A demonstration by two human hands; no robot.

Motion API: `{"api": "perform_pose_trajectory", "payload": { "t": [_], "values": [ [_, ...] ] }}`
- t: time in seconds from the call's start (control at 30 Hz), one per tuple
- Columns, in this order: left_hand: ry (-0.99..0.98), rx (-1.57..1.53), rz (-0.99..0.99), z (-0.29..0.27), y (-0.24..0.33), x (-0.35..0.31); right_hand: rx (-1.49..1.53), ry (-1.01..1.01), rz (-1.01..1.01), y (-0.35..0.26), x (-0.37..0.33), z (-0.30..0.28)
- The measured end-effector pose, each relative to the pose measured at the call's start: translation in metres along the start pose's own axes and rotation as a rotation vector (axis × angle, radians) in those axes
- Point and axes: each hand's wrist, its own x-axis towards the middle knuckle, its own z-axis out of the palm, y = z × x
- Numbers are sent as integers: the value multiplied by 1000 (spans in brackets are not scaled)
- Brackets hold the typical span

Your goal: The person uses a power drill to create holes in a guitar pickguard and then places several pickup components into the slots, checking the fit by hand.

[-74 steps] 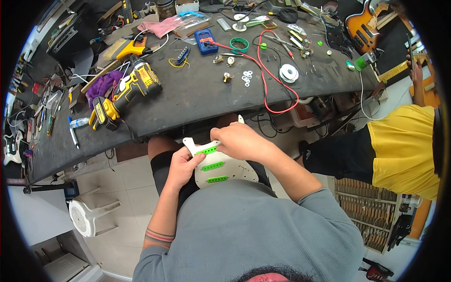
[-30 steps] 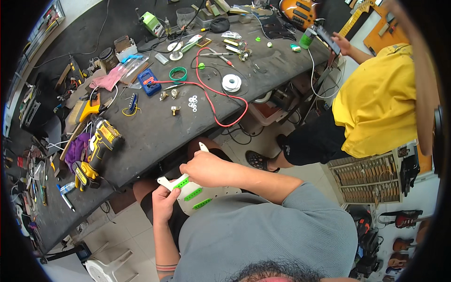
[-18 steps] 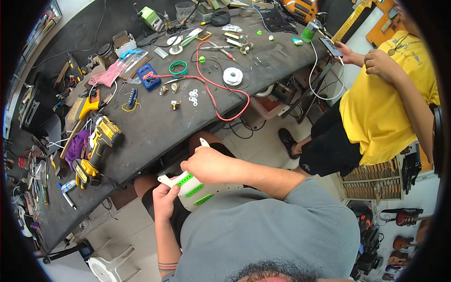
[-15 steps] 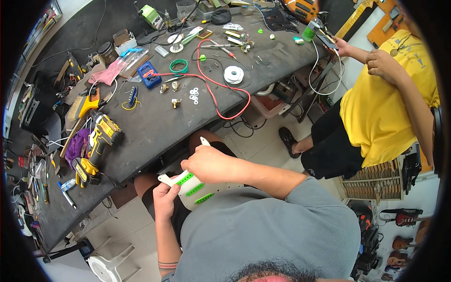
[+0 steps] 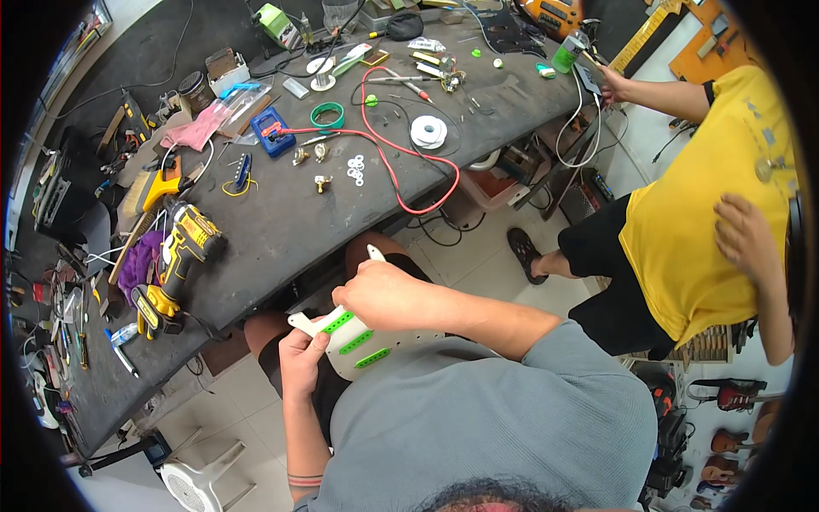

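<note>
A white guitar pickguard (image 5: 344,365) with three bright green pickups (image 5: 356,343) set in it rests in my lap, tilted against my grey shirt. My left hand (image 5: 301,358) pinches its near-left edge, thumb on top beside the white horn. Over the far part lies my right hand (image 5: 380,294), its fingers curled closed around the guard. A second white horn pokes out beyond that fist. What the right fingertips press on is hidden under the hand.
The dark workbench (image 5: 281,222) ahead carries a yellow cordless drill (image 5: 189,243), a blue multimeter (image 5: 273,132) with a red lead, white washers (image 5: 356,169), several potentiometers (image 5: 322,183) and a solder spool (image 5: 428,132). A person in a yellow shirt (image 5: 708,213) stands at the right.
My hands and the pickguard have hardly moved. The person in yellow has shifted, one arm reaching out toward the bench and the other hand lowered to the shirt.
</note>
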Motion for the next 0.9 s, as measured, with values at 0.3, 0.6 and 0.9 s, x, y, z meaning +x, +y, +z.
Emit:
{"api": "perform_pose_trajectory", "payload": {
  "t": [0.3, 0.6, 0.9],
  "values": [
    [-34, 29, 24, -6, -3, 2, 14, -21, -28, 2, -2, 5],
    [-31, 21, 15, 0, 1, -3, -58, 54, -25, -2, -1, 19],
    [16, -20, 6, 5, -2, -1, -45, 67, -6, -8, -1, 22]
  ]
}}
